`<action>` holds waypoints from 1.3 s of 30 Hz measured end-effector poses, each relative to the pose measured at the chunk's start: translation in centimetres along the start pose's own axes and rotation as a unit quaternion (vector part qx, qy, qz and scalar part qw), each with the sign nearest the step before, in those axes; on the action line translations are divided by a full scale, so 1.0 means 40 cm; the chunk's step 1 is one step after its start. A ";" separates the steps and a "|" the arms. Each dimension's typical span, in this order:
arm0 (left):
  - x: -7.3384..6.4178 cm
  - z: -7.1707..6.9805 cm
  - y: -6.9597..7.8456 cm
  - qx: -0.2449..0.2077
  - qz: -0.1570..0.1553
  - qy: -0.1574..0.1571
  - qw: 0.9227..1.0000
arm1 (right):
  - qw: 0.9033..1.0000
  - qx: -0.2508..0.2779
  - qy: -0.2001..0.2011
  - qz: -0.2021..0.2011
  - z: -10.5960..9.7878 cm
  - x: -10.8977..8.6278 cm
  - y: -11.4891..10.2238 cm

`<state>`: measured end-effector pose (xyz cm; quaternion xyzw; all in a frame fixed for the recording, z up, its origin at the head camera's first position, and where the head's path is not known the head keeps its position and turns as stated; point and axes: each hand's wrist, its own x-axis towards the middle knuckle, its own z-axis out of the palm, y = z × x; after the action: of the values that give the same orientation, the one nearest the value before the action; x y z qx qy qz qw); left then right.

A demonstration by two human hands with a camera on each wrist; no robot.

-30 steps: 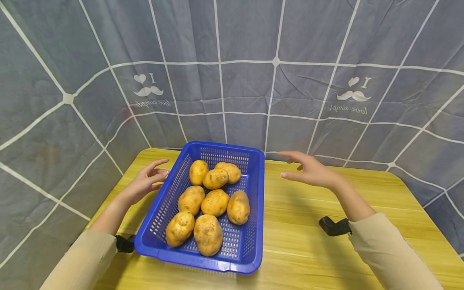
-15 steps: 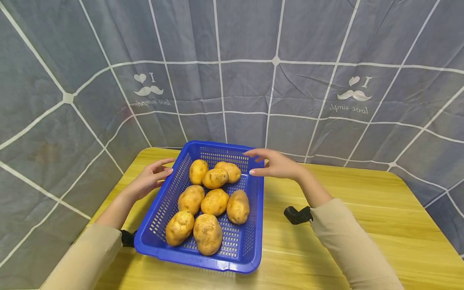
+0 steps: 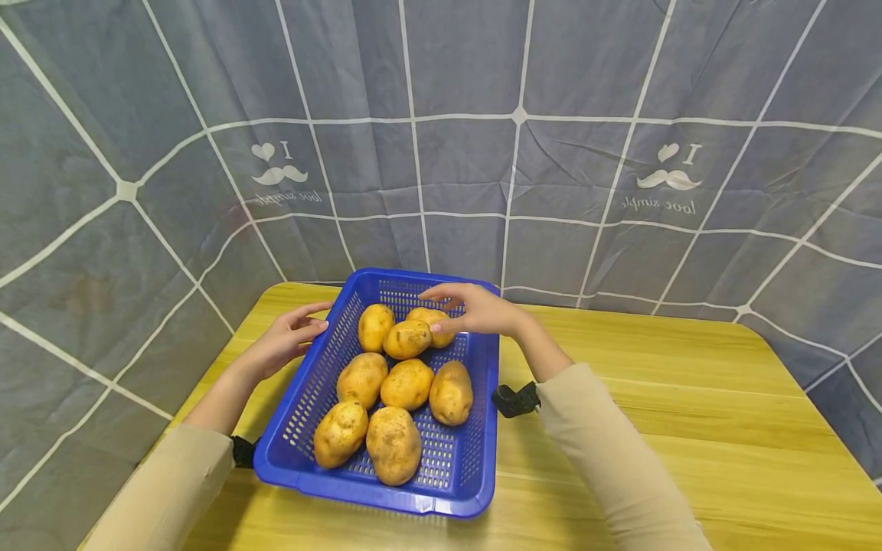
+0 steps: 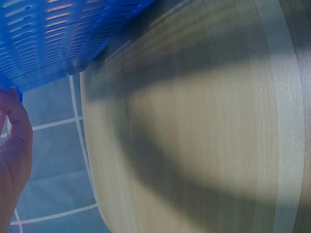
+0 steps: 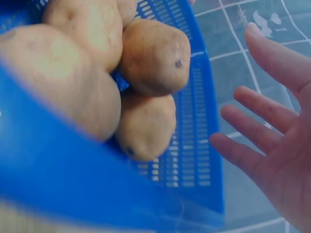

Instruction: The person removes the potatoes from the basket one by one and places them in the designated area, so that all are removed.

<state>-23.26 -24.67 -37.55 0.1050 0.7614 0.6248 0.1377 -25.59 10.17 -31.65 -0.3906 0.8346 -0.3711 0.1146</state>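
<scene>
A blue plastic basket (image 3: 375,496) with slotted sides holds several brown-yellow potatoes (image 3: 393,446). Its far-left rim has the fingertips of my left hand (image 3: 279,344) right at it; in the left wrist view that hand (image 4: 15,145) reaches up to the basket's blue edge. Over the basket's far right part is my right hand (image 3: 482,310), fingers spread and nothing in them. Its thumb tip overlaps the back-right potato (image 3: 422,315), beside the smaller potato (image 3: 407,339) in front. The right wrist view shows the right hand (image 5: 286,141) with fingers apart, away from the potatoes (image 5: 155,57).
The basket stands on a yellow wood-grain table (image 3: 675,398), which stretches out to its right. Behind and to the left hangs a grey curtain (image 3: 468,168) with white grid lines. A black wrist mount (image 3: 515,399) sits on the right sleeve.
My right hand has moved left, from beyond the basket's right side to over its far potatoes. The left hand has come slightly closer to the rim. The potatoes lie as before.
</scene>
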 end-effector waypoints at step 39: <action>0.005 0.000 -0.009 -0.004 0.012 -0.004 1.000 | 0.993 0.038 0.049 0.103 0.163 0.119 0.030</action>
<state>-23.44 -24.69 -37.92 0.1160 0.7572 0.6287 0.1340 -26.29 3.71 -36.59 -0.2793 0.8604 -0.4072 0.1263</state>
